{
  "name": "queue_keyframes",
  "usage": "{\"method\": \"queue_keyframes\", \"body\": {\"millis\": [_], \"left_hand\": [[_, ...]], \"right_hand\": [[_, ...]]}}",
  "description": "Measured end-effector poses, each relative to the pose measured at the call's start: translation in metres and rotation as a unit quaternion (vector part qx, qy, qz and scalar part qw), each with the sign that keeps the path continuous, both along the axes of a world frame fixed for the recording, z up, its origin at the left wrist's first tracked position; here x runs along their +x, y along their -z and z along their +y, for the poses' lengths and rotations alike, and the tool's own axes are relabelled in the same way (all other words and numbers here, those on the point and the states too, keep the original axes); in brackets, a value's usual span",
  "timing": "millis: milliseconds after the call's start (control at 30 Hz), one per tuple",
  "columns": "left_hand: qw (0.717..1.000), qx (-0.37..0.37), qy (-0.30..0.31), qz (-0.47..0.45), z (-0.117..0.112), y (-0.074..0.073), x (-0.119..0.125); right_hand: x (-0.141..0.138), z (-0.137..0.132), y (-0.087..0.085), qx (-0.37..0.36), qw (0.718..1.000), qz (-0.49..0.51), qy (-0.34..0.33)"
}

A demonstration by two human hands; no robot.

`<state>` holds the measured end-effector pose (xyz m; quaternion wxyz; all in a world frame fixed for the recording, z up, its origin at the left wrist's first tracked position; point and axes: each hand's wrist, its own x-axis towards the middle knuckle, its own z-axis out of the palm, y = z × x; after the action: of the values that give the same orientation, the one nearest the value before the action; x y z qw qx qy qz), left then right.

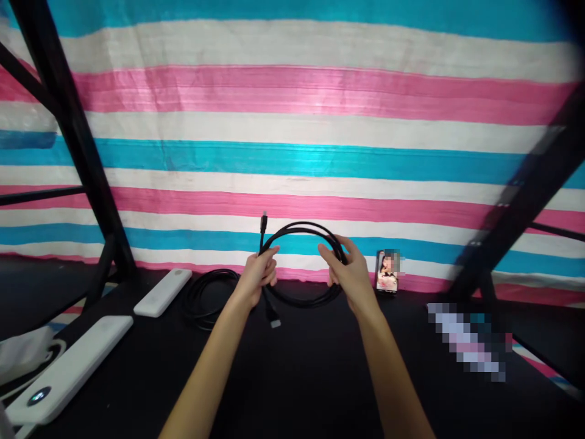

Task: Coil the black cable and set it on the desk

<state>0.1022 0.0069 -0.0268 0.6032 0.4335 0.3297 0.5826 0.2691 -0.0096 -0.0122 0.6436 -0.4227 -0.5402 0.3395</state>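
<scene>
Between my two hands a black cable [305, 225] is held up in a round coil of a few loops, above the black table. My left hand [259, 273] is closed around the coil's left side. One slim plug [264, 223] points upward above that hand, and a wider connector with a metal tip [273, 317] hangs below it. My right hand [350, 268] grips the right side of the loops, thumb across them. Behind my left forearm, another coiled black cable [194, 305] lies on the table.
Two white flat devices [77, 366] [163, 292] lie at the left, near a white plug-like block with a cord [27, 353]. A phone-sized lit picture [387, 271] stands at the back. A blurred-out item [466, 341] lies right. Black frame bars [77, 134] flank the striped sheet [311, 128].
</scene>
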Motion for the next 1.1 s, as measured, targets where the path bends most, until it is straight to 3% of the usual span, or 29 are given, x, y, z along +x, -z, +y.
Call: {"method": "queue_keyframes", "body": {"millis": [133,267,367,500,700,833,967,1100], "left_hand": [[0.995,0.008,0.044,0.093,-0.002,-0.002,-0.012],[0.967,0.044,0.126,0.218,-0.014,-0.010,-0.015],[0.959,0.060,0.152,0.233,-0.023,-0.016,-0.013],[0.964,0.061,0.181,0.182,-0.023,-0.020,-0.015],[0.958,-0.035,0.281,0.036,-0.010,-0.015,-0.023],[0.965,-0.027,0.259,-0.033,-0.009,-0.014,-0.016],[0.974,0.009,0.217,-0.059,-0.009,-0.015,-0.013],[0.966,0.007,0.240,-0.096,-0.003,-0.017,-0.026]], "right_hand": [[-0.004,-0.005,-0.002,0.040,0.995,-0.084,0.037],[-0.007,-0.004,0.000,0.064,0.983,-0.171,0.001],[-0.009,-0.004,0.002,0.067,0.977,-0.202,-0.015],[-0.008,-0.005,0.001,0.038,0.973,-0.224,-0.032],[-0.003,-0.001,0.001,0.030,0.964,-0.245,-0.098],[-0.007,0.003,0.001,0.089,0.972,-0.210,-0.051],[-0.013,0.005,0.001,0.097,0.983,-0.152,-0.017],[-0.019,0.005,0.001,0.100,0.989,-0.113,0.002]]}}
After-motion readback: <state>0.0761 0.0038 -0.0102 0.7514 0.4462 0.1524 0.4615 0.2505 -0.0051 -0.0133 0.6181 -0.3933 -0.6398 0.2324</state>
